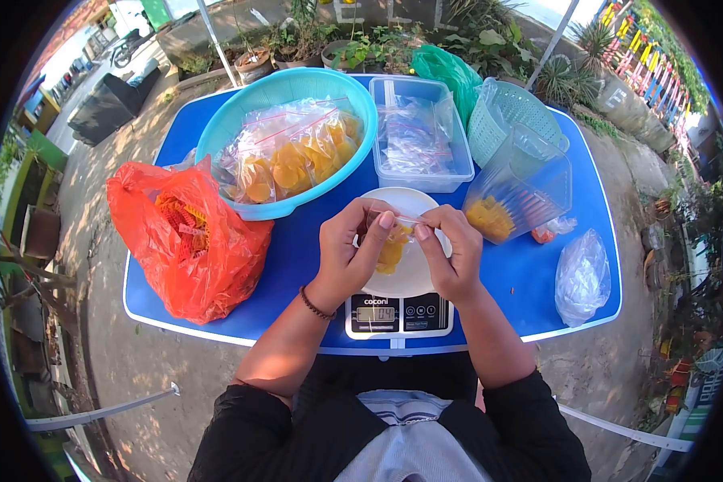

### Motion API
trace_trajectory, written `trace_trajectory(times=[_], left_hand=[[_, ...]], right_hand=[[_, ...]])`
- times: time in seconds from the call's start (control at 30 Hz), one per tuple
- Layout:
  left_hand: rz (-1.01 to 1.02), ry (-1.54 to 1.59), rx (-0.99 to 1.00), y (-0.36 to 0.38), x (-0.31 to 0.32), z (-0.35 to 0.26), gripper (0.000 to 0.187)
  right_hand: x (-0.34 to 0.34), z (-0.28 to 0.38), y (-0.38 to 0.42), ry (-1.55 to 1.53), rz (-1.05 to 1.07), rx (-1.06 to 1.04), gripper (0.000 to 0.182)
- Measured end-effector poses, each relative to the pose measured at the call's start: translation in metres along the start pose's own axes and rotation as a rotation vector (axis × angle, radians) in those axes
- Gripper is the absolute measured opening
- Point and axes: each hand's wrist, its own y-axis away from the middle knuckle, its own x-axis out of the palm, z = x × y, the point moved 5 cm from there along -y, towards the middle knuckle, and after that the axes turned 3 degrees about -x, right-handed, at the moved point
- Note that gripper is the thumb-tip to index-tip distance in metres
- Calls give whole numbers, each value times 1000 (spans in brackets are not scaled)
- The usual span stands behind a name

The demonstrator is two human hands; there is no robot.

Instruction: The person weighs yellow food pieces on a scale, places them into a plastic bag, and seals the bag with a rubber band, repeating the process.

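Note:
My left hand (352, 247) and my right hand (455, 251) pinch the top edge of a small clear zip bag (391, 255), thumbs and forefingers close together. Yellow chip-like pieces show through the bag's plastic. It hangs over a round white plate (414, 279), which rests on a kitchen scale (399, 327) with a small display and a row of buttons. My fingers cover part of the bag's upper edge.
A turquoise basin (289, 210) holds filled bags. Behind the plate stands a clear tub (423, 178) of plastic bags. An orange-red bag (241, 269) lies left; a tilted clear container (530, 173) with yellow pieces, a green basket (490, 128) and a knotted plastic bag (582, 277) are right.

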Motion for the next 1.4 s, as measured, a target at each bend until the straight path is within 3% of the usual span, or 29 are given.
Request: trace_trajectory(times=[0.5, 0.6, 0.73, 0.87, 1.13, 1.23, 1.3, 1.4], left_hand=[[9, -251, 91, -1, 2, -6, 18], [-62, -227, 137, -1, 4, -7, 12], [-12, -94, 61, -1, 4, -1, 13], [-20, -45, 54, -2, 3, -1, 15], [-156, 56, 38, -4, 2, 2, 25], [-160, 108, 51, -5, 2, 2, 22], [-121, 114, 75, -5, 1, -2, 19], [-21, -141, 201, -7, 0, -14, 19]], right_hand=[[-2, 3, -3, 15, -46, -54, 9], [-2, 3, -3, 14, -39, -58, 9], [-4, -1, 1, -29, -58, -13, 7], [-4, -13, 7, -196, -207, 116, 5], [9, -10, 8, -351, -60, 100, 46], [13, -15, 8, -450, -245, 40, 49], [10, -20, 9, -362, -206, 53, 45], [9, -24, 8, -180, -150, -1, 38]])
